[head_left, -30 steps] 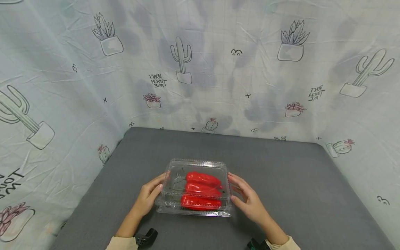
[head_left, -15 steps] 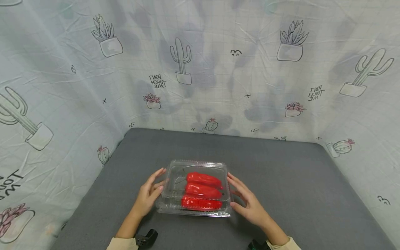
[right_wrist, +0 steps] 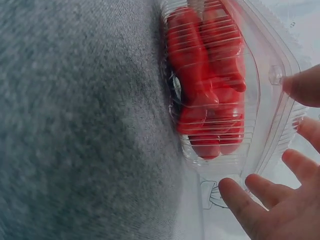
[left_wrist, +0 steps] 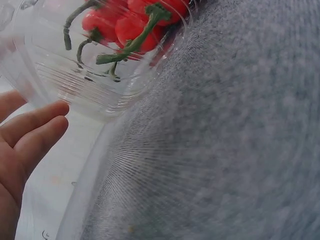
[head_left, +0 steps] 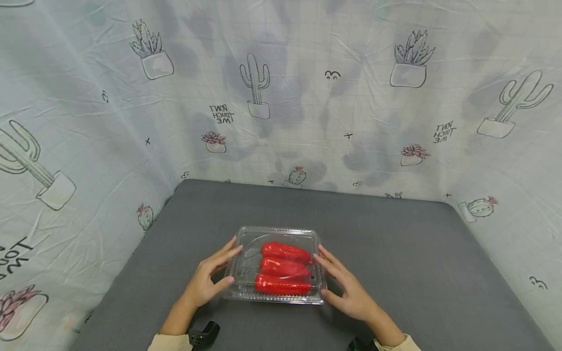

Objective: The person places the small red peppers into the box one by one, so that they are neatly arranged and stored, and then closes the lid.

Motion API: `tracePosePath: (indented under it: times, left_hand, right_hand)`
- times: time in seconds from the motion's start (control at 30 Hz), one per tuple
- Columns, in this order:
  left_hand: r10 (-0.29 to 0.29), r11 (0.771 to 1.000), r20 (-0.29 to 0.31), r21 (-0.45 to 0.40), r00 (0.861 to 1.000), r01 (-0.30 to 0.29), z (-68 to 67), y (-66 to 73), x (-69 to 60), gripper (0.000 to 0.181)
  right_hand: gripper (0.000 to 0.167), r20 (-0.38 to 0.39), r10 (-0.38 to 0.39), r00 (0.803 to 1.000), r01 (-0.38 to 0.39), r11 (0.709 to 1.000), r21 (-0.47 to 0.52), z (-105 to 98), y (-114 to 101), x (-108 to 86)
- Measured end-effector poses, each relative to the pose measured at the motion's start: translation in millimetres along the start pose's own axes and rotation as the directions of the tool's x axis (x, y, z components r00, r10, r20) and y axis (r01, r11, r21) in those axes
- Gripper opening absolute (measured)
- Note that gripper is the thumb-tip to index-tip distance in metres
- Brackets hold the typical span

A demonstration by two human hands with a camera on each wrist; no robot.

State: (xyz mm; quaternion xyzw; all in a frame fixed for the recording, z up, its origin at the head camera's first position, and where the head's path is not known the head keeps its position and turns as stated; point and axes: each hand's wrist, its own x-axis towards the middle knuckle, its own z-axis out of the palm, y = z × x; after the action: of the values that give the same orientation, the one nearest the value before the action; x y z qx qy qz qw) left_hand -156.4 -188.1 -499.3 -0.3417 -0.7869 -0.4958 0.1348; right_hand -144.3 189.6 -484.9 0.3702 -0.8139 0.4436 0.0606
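Observation:
A clear plastic clamshell box point(head_left: 246, 246) lies on the grey tabletop, its lid down over several red peppers point(head_left: 284, 267). Green stems point(left_wrist: 137, 40) point toward the box's left end in the left wrist view. My left hand point(head_left: 205, 282) is at the left side, fingers extended along the lid's edge and thumb by the front left corner. On the opposite side, my right hand point(head_left: 353, 295) has its fingers spread at the right edge. In the right wrist view the right thumb point(right_wrist: 305, 87) touches the clear rim. Whether every fingertip makes contact cannot be told.
Grey cloth covers the table point(head_left: 395, 243) on all sides of the box. A pale curtain point(head_left: 298, 97) printed with cacti hangs behind and at both sides. A black strap point(head_left: 204, 335) shows at the left wrist.
The box's lid has sunk lower and now sits flatter. Both hands' fingertips have shifted from the side walls onto the lid's edges. The peppers stay in place.

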Motion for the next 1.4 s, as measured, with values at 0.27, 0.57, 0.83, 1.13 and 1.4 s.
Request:
tracePosePath:
  times: [0.27,0.57,0.83,1.13,1.4]
  left_hand:
    - [-0.037,0.997,0.028,0.061,0.999,0.036,-0.1,1.4,0.9,0.068]
    - [-0.08,0.994,0.08,0.082,0.994,0.073,-6.0,4.1,1.0,0.072]
    - [-0.177,0.983,0.167,0.07,0.97,0.167,-15.6,13.0,0.9,0.08]
    - [-0.369,0.929,0.195,0.085,0.909,0.359,-20.2,20.5,-3.9,0.096]
    - [-0.54,0.833,0.288,0.05,0.791,0.551,-25.5,28.1,-8.5,0.084]
  right_hand:
    - [0.073,0.078,0.045,0.996,-0.039,0.997,-0.069,-3,0,-1.9]
    - [0.079,0.076,0.039,0.996,-0.036,0.999,-0.036,-2,-5,-2.1]
    - [0.09,0.04,0.17,0.985,-0.173,0.979,0.109,5,-3,-9.3]
    - [0.084,0.067,0.266,0.962,-0.274,0.931,0.241,11,-2,-14.3]
    - [0.075,0.063,0.357,0.932,-0.361,0.899,0.249,12,-6,-15.9]
